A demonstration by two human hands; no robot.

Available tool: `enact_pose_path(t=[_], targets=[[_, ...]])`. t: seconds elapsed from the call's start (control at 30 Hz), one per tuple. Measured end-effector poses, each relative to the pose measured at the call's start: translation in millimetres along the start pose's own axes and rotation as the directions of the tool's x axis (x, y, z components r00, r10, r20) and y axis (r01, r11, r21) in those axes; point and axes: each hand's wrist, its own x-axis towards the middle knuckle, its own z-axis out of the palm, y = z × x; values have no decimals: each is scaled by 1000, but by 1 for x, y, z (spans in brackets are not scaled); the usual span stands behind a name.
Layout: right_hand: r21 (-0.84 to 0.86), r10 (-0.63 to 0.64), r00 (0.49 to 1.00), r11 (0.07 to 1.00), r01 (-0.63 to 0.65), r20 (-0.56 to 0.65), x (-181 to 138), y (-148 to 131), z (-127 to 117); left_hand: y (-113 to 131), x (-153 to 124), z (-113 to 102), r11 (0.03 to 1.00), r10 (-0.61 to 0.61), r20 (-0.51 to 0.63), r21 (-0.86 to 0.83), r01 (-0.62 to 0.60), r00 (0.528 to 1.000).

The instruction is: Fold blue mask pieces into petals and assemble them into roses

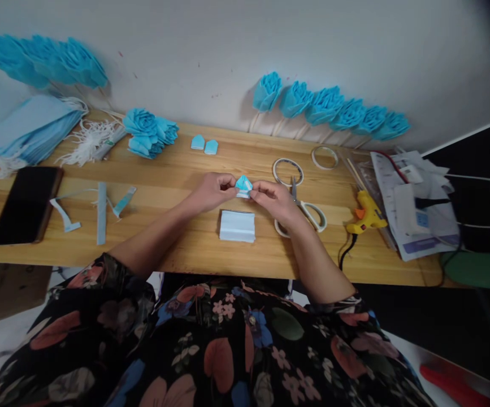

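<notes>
Between my two hands is a small folded blue piece (243, 184) with a pointed top and a white strip along it. My left hand (215, 189) pinches its left side, and my right hand (272, 198) pinches its right side. Just below them a pale blue, pleated mask piece (237, 226) lies flat on the table. Two finished-looking folded blue pieces (204, 144) with pointed tops lie farther back. Scissors (312, 215) with pale handles rest beside my right wrist, partly hidden by it. A roll of tape (287, 171) lies behind the scissors.
Blue flowers on sticks (325, 105) lean against the wall; more blue flowers (149, 133) lie at left. A mask stack (33, 127), white cords (92, 138), a phone (26, 204) and cut strips (101, 213) are left. A yellow glue gun (367, 213) and a second tape roll (325, 157) are right.
</notes>
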Motion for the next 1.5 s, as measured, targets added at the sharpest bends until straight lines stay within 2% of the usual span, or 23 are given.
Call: enact_pose_path(t=[0.2,0.4,0.63,0.9,1.2,1.37,1.5], targets=[[-50,-38,997,998,35,-60,1,6,3,-1,0,0,1000,3,6,7,-3,1000],[-50,-29,999,998,26,-47,0,6,1,0,1,-2,1000,-13,31,-24,14,999],[-53,-15,999,999,13,-32,-1,-1,1,2,3,-3,997,5,-29,-80,-8,1000],[-72,-70,996,995,66,-58,0,1,5,-6,1,6,988,77,86,-139,-65,993],[-100,-57,997,994,51,-60,-1,-2,4,-8,2,5,994,37,75,-110,-29,996],[-76,-52,997,996,48,-54,0,0,1,-4,3,0,997,3,127,-80,8,992],[-55,-31,994,998,25,-107,0,1,-1,4,1,-7,991,-8,174,-133,32,985]])
